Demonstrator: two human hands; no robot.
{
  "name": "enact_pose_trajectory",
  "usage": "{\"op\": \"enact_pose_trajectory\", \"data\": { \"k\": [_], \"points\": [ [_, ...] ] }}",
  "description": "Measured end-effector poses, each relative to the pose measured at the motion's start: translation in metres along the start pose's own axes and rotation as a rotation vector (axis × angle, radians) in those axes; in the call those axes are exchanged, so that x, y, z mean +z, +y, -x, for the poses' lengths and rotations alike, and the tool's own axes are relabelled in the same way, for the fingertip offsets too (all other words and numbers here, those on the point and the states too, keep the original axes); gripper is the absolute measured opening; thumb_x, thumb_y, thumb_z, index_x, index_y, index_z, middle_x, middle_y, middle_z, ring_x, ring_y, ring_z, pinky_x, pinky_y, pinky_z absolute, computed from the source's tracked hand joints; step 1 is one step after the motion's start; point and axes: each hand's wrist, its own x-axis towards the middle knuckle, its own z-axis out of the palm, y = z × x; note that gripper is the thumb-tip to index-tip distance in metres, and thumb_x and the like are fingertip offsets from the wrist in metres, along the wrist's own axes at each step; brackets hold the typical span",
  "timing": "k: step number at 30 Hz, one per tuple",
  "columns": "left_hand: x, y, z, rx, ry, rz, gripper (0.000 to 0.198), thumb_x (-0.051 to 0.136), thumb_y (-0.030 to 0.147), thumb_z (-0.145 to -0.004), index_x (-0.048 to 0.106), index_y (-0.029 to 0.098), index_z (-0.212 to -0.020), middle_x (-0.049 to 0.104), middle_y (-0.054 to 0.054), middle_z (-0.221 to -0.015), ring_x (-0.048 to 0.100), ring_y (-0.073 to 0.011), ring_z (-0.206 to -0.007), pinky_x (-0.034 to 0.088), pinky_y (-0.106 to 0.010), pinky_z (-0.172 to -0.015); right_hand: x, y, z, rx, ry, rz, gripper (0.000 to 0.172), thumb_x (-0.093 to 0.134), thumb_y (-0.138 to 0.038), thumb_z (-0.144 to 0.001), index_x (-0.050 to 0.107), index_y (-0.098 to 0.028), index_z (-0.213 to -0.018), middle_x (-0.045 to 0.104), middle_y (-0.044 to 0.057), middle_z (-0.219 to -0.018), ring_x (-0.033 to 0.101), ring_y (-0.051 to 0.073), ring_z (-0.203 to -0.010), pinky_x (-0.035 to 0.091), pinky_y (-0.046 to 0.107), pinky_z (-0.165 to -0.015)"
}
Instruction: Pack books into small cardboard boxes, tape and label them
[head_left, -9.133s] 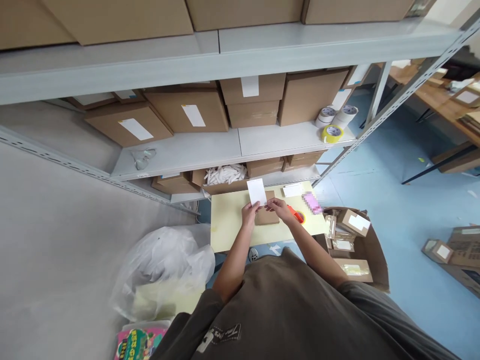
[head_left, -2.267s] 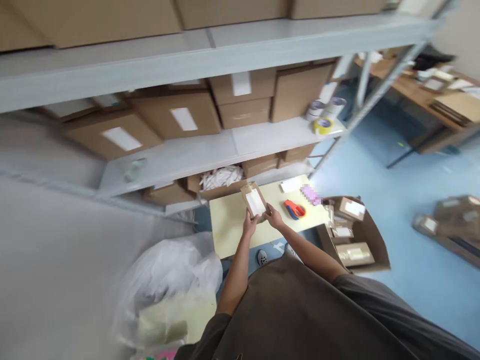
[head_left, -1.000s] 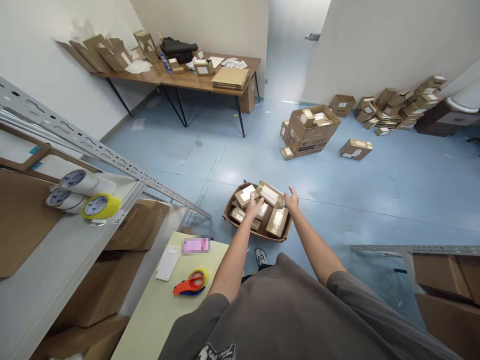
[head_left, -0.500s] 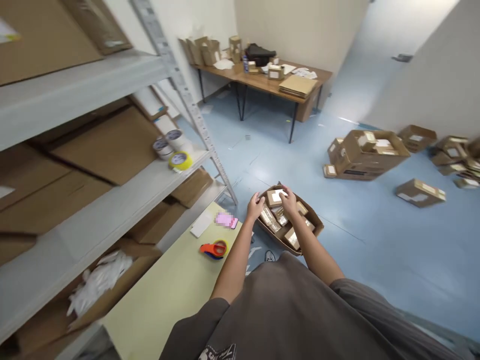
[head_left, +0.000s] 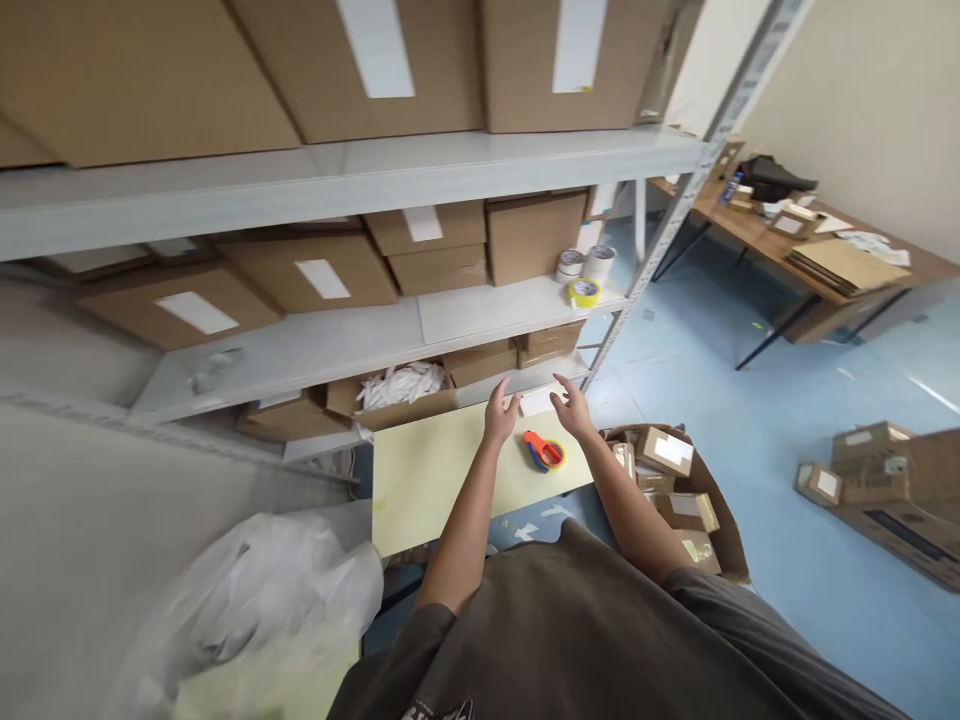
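Both my hands hang over the pale yellow table (head_left: 427,480), fingers apart and nothing in them. My left hand (head_left: 501,412) is above the table's back part, thumb pointing inward. Facing it, my right hand (head_left: 571,408) is curved near a white flat item (head_left: 535,401). An orange and blue tape dispenser (head_left: 541,450) with yellow tape lies on the table between and just below the hands. To the right of my right forearm stands an open carton (head_left: 724,490) holding several small taped boxes, one of them a labelled box (head_left: 666,451) on top.
A grey metal shelf (head_left: 337,335) with cartons rises behind the table. Tape rolls (head_left: 583,291) sit at its right end. Clear plastic sheeting (head_left: 292,580) is at lower left. A brown desk (head_left: 765,240) and a large carton (head_left: 907,510) stand to the right.
My view has swung left toward the shelf. My hands have left the small box, now lying in the open carton, and moved over the yellow table. The phone on the table is no longer visible.
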Motion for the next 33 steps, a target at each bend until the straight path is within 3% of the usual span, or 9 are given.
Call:
{"op": "enact_pose_trajectory", "data": {
  "k": [3,5,7,9,14,19,23,29,33],
  "points": [
    [-0.064,-0.016,0.003,0.002,0.097,-0.018,0.058,0.064,0.046,-0.104,0.056,0.027,-0.158,0.053,-0.011,-0.166,0.048,-0.0291,-0.155,0.045,-0.044,-0.124,0.041,-0.031,0.003,-0.064,-0.074,0.027,0.054,0.057,-0.036,-0.098,0.063,-0.027,-0.152,0.064,0.011,-0.155,0.059,0.030,-0.142,0.054,0.052,-0.115],
    [-0.094,-0.026,0.006,0.001,0.126,-0.030,0.058,0.064,0.046,-0.104,0.056,0.026,-0.158,0.053,-0.012,-0.167,0.048,-0.0288,-0.156,0.043,-0.043,-0.126,0.060,-0.046,0.007,-0.092,-0.096,0.053,0.053,0.056,-0.035,-0.099,0.063,-0.027,-0.151,0.064,0.011,-0.156,0.057,0.030,-0.145,0.050,0.053,-0.120],
    [-0.110,-0.037,0.010,-0.002,0.121,-0.039,0.061,0.065,0.046,-0.103,0.054,0.025,-0.160,0.051,-0.012,-0.168,0.047,-0.0288,-0.157,0.042,-0.043,-0.128,0.072,-0.054,0.013,-0.110,-0.107,0.083,0.052,0.056,-0.034,-0.100,0.064,-0.026,-0.151,0.063,0.011,-0.156,0.056,0.031,-0.146,0.046,0.053,-0.124],
    [-0.113,-0.047,0.014,-0.014,0.100,-0.049,0.064,0.065,0.046,-0.103,0.052,0.024,-0.162,0.050,-0.013,-0.169,0.045,-0.0289,-0.158,0.040,-0.043,-0.129,0.079,-0.054,0.020,-0.109,-0.112,0.118,0.053,0.057,-0.033,-0.099,0.064,-0.023,-0.151,0.063,0.012,-0.157,0.055,0.031,-0.148,0.043,0.053,-0.126],
    [-0.084,-0.072,0.032,-0.037,0.021,-0.107,0.067,0.068,0.045,-0.101,0.051,0.024,-0.163,0.049,-0.013,-0.170,0.043,-0.0281,-0.160,0.033,-0.044,-0.134,0.074,-0.018,0.047,-0.036,-0.122,0.207,0.056,0.059,-0.029,-0.096,0.063,-0.020,-0.152,0.062,0.014,-0.158,0.053,0.032,-0.149,0.041,0.052,-0.129],
    [-0.031,-0.103,0.059,-0.131,-0.064,-0.126,0.071,0.067,0.042,-0.101,0.046,0.024,-0.166,0.047,-0.013,-0.171,0.042,-0.0279,-0.160,0.031,-0.045,-0.134,0.058,0.042,0.083,0.123,-0.143,0.267,0.055,0.063,-0.028,-0.093,0.067,-0.017,-0.147,0.065,0.016,-0.154,0.055,0.035,-0.146,0.044,0.053,-0.127],
    [0.010,-0.128,0.076,-0.198,-0.100,-0.144,0.070,0.064,0.037,-0.102,0.043,0.025,-0.168,0.049,-0.014,-0.170,0.045,-0.0279,-0.158,0.035,-0.046,-0.132,0.056,0.091,0.107,0.237,-0.175,0.296,0.044,0.060,-0.026,-0.094,0.073,-0.018,-0.135,0.070,0.017,-0.145,0.064,0.033,-0.135,0.050,0.047,-0.119],
    [0.043,-0.152,0.098,-0.243,-0.097,-0.177,0.065,0.059,0.032,-0.103,0.046,0.026,-0.166,0.053,-0.013,-0.166,0.053,-0.0288,-0.151,0.046,-0.046,-0.124,0.087,0.147,0.124,0.368,-0.355,0.345,0.027,0.067,-0.026,-0.092,0.071,-0.019,-0.118,0.074,0.017,-0.128,0.067,0.032,-0.126,0.052,0.044,-0.109],
    [0.048,-0.160,0.117,-0.305,-0.097,-0.205,0.063,0.059,0.029,-0.101,0.050,0.024,-0.163,0.059,-0.016,-0.160,0.060,-0.0303,-0.143,0.053,-0.046,-0.116,0.116,0.163,0.127,0.449,-0.470,0.451,0.045,0.074,-0.028,-0.089,0.065,-0.010,-0.130,0.069,0.026,-0.136,0.062,0.039,-0.132,0.044,0.050,-0.115]
  ]
}}
